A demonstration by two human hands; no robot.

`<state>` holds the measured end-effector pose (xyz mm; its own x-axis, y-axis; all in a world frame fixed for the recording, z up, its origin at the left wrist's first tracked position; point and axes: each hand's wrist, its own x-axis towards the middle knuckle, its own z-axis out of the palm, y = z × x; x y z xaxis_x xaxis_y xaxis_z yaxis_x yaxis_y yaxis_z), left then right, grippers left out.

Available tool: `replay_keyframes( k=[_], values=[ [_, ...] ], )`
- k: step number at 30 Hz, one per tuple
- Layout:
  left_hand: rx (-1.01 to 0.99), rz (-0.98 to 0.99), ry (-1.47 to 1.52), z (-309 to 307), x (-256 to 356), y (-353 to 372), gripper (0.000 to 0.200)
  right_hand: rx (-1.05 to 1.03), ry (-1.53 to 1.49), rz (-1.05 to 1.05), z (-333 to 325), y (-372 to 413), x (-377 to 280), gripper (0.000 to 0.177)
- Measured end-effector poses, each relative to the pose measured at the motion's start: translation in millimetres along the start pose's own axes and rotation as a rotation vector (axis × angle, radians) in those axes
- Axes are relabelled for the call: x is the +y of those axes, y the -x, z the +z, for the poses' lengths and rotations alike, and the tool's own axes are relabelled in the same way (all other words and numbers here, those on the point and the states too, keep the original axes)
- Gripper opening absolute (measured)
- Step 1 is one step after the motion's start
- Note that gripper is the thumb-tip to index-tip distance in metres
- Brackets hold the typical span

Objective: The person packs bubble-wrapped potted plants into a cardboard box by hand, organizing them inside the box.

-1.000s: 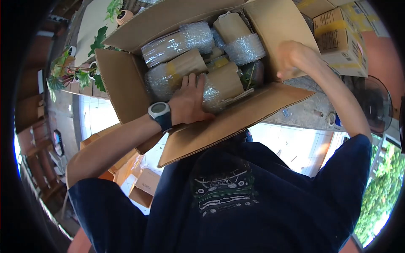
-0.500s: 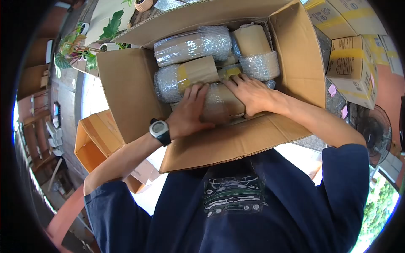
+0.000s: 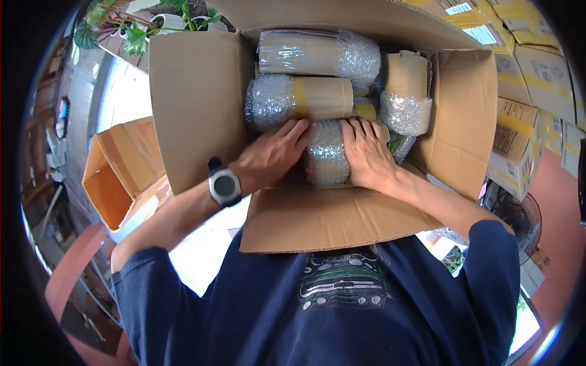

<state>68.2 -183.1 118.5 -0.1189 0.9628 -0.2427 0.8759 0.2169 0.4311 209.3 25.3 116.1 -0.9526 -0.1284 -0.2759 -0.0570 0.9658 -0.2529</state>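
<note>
Inside an open cardboard box (image 3: 323, 221) lie several wrapped bundles. Both hands are on the nearest bundle (image 3: 326, 155), cardboard with a bubble-wrap band. My left hand (image 3: 274, 152), with a watch on its wrist, curls around its left end. Against its right part rests my right hand (image 3: 368, 154), fingers bent over the top. Behind lie a bundle with yellow tape (image 3: 323, 97) and a longer plastic-wrapped bundle (image 3: 299, 53). An upright-lying bundle (image 3: 406, 91) fills the right side.
A smaller open carton (image 3: 113, 189) stands at the left. Stacked taped boxes (image 3: 519, 140) are at the right, above a fan (image 3: 519, 222). Potted plants (image 3: 165, 23) are at the upper left. The box's flaps spread outward.
The box and its bundles appear lower and farther right in view. My left hand has moved from over the near bundle to its left end, and its fingers have drawn together.
</note>
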Motion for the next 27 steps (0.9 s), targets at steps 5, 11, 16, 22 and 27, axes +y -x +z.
replay_keyframes(
  k=[5, 11, 16, 22, 27],
  values=[
    [-0.086, -0.279, 0.192, -1, 35, 33, 0.070, 0.041, -0.059, -0.011, 12, 4, 8, 0.087],
    [-0.143, -0.329, 0.308, 20, 18, 24, 0.077, -0.041, -0.005, 0.054, 12, 2, -2, 0.091],
    [0.128, -0.401, 0.666, 3, 31, 8, 0.098, -0.041, 0.105, 0.072, 21, 0, -4, 0.101],
    [0.109, -0.458, 0.617, 23, 29, -7, 0.094, 0.003, 0.141, 0.127, 27, 0, -16, 0.091],
    [0.172, -0.445, 0.593, 29, 32, -4, 0.093, 0.037, 0.116, 0.117, 27, 3, -16, 0.093]
  ],
)
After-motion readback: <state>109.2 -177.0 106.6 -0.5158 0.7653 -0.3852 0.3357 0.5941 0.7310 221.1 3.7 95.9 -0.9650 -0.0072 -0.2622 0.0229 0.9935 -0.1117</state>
